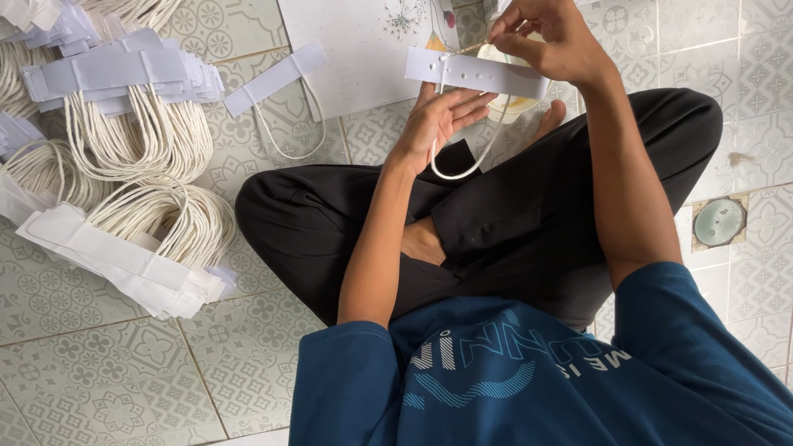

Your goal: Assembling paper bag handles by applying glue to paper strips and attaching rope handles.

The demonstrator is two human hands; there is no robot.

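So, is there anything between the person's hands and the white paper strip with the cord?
Nothing visible. The right hand pinches the top edge of the paper strip, and the left hand is open just below it, beside the hanging loop of white cord. Whether the left hand touches the strip is unclear.

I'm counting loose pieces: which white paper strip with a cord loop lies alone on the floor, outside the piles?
The single strip lying diagonally on the tiles right of the stacked piles, its cord looping below; the hands hold another.
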